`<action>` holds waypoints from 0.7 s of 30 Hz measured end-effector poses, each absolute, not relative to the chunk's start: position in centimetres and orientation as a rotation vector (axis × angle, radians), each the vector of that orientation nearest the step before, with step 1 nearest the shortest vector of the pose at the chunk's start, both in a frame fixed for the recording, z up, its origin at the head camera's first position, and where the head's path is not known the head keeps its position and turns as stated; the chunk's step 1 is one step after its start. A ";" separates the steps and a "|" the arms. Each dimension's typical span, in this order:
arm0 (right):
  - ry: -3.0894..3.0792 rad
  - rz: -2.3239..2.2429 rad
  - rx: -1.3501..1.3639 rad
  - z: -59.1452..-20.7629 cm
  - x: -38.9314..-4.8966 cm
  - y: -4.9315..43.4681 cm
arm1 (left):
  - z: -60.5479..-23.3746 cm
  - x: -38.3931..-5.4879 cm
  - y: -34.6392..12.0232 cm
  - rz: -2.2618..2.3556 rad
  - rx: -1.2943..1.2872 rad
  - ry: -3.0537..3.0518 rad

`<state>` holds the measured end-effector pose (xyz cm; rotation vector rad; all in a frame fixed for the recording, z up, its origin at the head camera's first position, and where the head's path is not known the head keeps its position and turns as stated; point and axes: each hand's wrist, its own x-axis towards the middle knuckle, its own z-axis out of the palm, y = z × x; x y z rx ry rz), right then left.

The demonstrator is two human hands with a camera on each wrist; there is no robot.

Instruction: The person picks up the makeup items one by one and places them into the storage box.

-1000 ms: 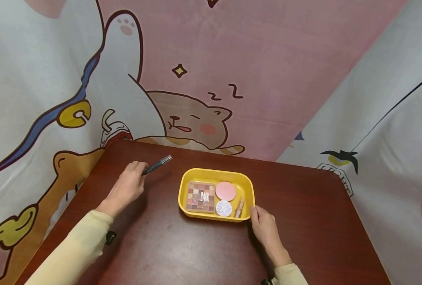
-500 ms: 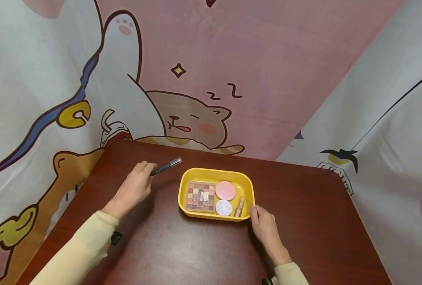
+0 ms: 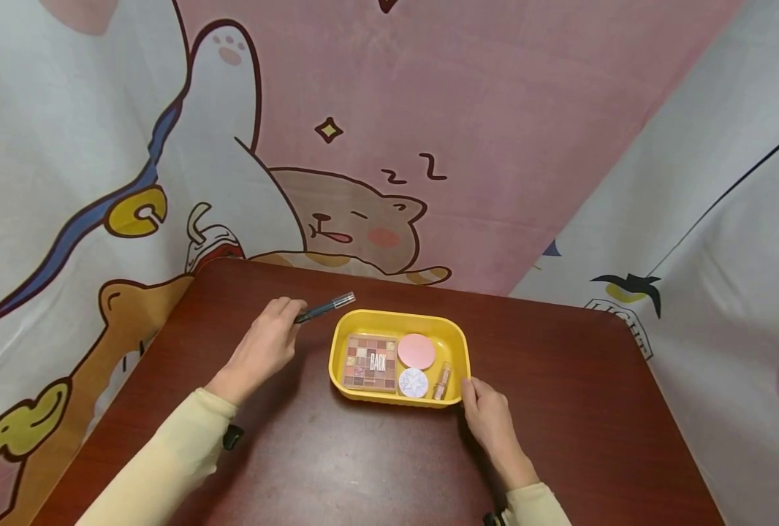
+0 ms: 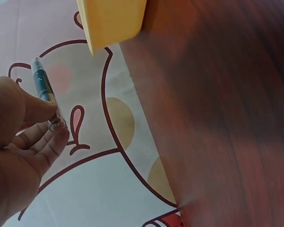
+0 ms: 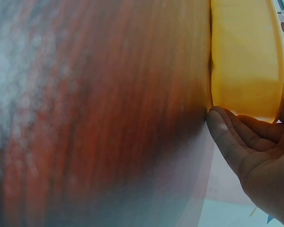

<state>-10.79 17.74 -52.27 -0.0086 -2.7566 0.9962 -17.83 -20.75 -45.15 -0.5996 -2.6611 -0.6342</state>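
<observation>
In the head view my left hand (image 3: 267,340) is over the table, left of the yellow tray (image 3: 400,401). Thumb and fingers pinch a slim dark pen (image 3: 324,308) with a clear cap, which points toward the back right. The left wrist view shows the pen (image 4: 44,86) with a teal barrel, its lower end hidden by the fingertips. My right hand (image 3: 491,420) is at the tray's front right corner. Its fingers (image 5: 229,139) lie fairly straight against the tray's outer wall. The tray holds an eyeshadow palette (image 3: 370,365), a pink round compact (image 3: 416,352), a white star-patterned compact (image 3: 413,383) and a lipstick tube (image 3: 442,381).
The dark reddish-brown table (image 3: 363,467) spreads around the tray on all sides. A printed cartoon curtain (image 3: 495,146) hangs right behind the table's back edge and down both sides.
My left hand has moved to the right with the pen, closer to the tray's back left corner. The tray, its contents and my right hand have stayed in place.
</observation>
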 end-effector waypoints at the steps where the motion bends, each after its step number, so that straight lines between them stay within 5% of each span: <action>1: -2.756 0.994 -0.006 -52.3 -10.8 17.7 | -45.1 -17.8 -20.6 -0.636 -0.604 -2.661; 21: -2.730 0.997 -0.002 -52.4 -10.7 17.7 | -45.4 -17.6 -17.3 -0.673 -0.688 -2.646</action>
